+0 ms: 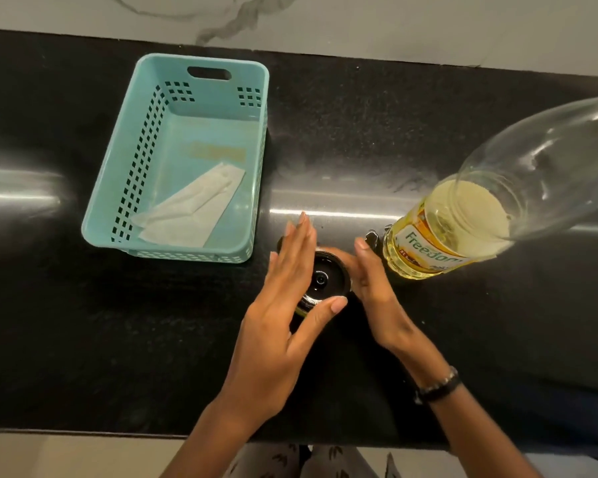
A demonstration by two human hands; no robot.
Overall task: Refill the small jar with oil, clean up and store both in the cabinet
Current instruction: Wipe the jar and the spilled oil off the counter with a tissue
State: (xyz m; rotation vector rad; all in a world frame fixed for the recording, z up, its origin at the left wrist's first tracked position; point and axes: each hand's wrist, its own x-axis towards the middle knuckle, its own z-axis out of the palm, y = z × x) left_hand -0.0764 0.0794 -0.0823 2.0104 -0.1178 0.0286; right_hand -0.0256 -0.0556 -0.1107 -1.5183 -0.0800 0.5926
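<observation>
Left hand (292, 270) flat, fingers straight, thumb at near rim of small jar (325, 281); right hand (372, 270) edge-on, fingers straight against jar's far side. Neither grasping, both released. Jar between palms on worktop (428, 357), black lid on. Step looks like capping or steadying; next, wipe with tissue (187, 210) in teal basket (132, 160). Oil bottle (463, 222) just right, cap unseen.

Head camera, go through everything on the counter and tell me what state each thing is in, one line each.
Small jar: upright, black lid on.
Oil bottle: upright, partly full; cap not visible.
Basket: upright, holds a folded tissue.
Left hand: fingers straight, against the jar's side.
Right hand: fingers straight, at the jar's other side.
</observation>
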